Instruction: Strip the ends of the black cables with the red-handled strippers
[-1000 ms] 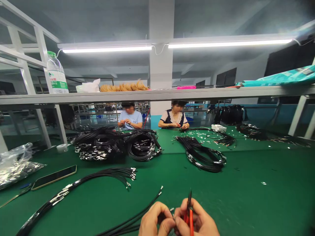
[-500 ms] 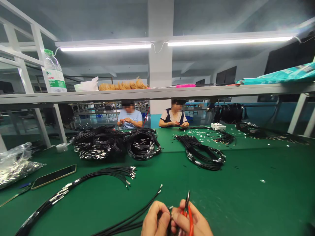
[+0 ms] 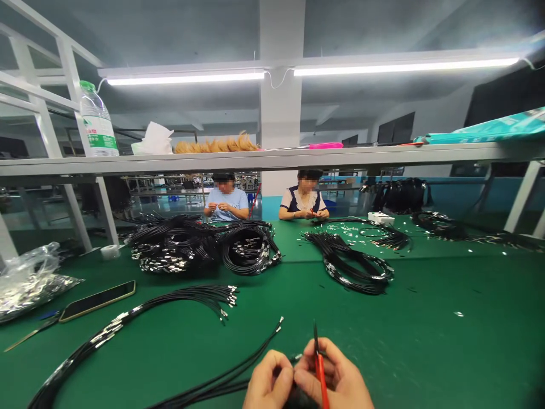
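Left hand [image 3: 269, 379] and right hand [image 3: 338, 372] are close together, low down over a green table [image 3: 417, 341]. From the left, a clear bag [image 3: 36, 261] of shiny bits [image 3: 25, 301] comes first, then a phone [image 3: 97, 301] lying flat. Next is a long bunch of black cords [image 3: 179, 295], thin and bendy, with silver ends and silver bands partway along. More cords [image 3: 221, 389] run low across the table to the left hand. That hand is curled, thumb and finger pressed together; what they pinch is too small to tell. One silver tip [image 3: 297, 358] pokes out between the hands. The right hand is curled around a tool [image 3: 321, 378] with a red handle and a thin dark point aimed away. Farther off, to the right, a loop [image 3: 368, 287] of black cords lies on the table.
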Motion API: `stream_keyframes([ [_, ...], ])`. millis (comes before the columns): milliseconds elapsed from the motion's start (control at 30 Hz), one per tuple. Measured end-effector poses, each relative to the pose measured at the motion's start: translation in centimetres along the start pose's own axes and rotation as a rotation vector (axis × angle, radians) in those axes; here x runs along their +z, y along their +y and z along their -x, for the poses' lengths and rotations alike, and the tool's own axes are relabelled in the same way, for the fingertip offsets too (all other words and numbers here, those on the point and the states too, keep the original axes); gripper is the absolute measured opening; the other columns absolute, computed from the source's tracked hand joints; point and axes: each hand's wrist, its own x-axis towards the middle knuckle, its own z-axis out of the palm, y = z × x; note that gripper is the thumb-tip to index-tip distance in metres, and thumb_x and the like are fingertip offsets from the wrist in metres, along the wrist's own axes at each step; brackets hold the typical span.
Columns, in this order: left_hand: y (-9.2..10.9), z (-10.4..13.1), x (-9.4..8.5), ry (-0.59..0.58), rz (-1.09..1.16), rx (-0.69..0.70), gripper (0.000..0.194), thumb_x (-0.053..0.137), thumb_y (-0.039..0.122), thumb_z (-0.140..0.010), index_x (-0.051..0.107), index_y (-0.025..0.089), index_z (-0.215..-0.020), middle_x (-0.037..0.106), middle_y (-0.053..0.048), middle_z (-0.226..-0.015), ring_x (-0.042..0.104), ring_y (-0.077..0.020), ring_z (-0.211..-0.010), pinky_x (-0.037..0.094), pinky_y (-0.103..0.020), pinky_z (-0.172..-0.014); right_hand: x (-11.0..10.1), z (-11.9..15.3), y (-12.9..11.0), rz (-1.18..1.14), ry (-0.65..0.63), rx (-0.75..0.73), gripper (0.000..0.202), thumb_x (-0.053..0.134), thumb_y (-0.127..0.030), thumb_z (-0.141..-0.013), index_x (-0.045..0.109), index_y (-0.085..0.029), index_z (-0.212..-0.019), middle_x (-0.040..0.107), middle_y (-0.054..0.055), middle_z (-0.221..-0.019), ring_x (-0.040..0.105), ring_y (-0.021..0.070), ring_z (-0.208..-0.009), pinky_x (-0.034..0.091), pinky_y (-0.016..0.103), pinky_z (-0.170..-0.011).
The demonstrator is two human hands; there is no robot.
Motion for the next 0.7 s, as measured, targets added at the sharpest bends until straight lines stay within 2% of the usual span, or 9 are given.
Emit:
stream_keyframes([
  [200,0.9,0.3,0.6,0.01,-0.003,0.039,0.048,0.059,0.065,-0.071,0.056,0.017,-0.076,0.05,0.002,-0.067,0.047,-0.0134,-0.062,0.039,-0.023,-0.057,-1.2,-0.8,1.0,-0.182,-0.058,0.122,0.048,0.09,-0.027,-0.047,0.053,-0.019,-0.076,0.065,-0.004,-0.051,0.058,0.0101,-0.044,0.044,0.019,-0.045],
  [300,2.4,0.8,0.8,0.079,-0.184,0.162,0.03,0.064,0.047,-0.076,0.064,0.017,-0.08,0.057,-0.002,-0.077,0.056,-0.0164,-0.069,0.042,-0.024,-0.061,-1.3,-0.7,1.1,-0.205,-0.054,0.142,0.049,0.089,-0.028,-0.047,0.051,-0.019,-0.076,0.063,-0.007,-0.05,0.056,0.0084,-0.04,0.042,0.018,-0.042],
  [400,3.5,1.2,0.8,0.125,-0.332,0.247,0.017,0.06,0.029,-0.08,0.064,0.017,-0.067,0.059,-0.001,-0.068,0.057,-0.0165,-0.065,0.041,-0.025,-0.062,-1.0,-0.5,1.0,-0.219,-0.034,0.155,0.048,0.09,-0.026,-0.048,0.052,-0.018,-0.076,0.065,-0.006,-0.052,0.06,0.0103,-0.045,0.046,0.019,-0.044],
  [500,3.5,1.2,0.8,0.128,-0.345,0.223,0.018,0.055,0.027,-0.082,0.06,0.018,-0.067,0.058,-0.001,-0.065,0.056,-0.0163,-0.062,0.041,-0.024,-0.059,-0.7,-0.3,0.8,-0.241,-0.014,0.176,0.049,0.09,-0.025,-0.046,0.052,-0.018,-0.075,0.066,-0.005,-0.052,0.06,0.0106,-0.045,0.047,0.019,-0.044],
  [700,2.8,0.8,0.2,0.03,-0.332,0.121,0.02,0.049,0.033,-0.083,0.051,0.019,-0.069,0.052,0.001,-0.066,0.055,-0.0154,-0.058,0.043,-0.024,-0.054,-0.9,-0.3,0.8,-0.25,-0.007,0.178,0.05,0.09,-0.024,-0.048,0.051,-0.018,-0.078,0.065,-0.006,-0.051,0.059,0.0093,-0.044,0.047,0.019,-0.046],
])
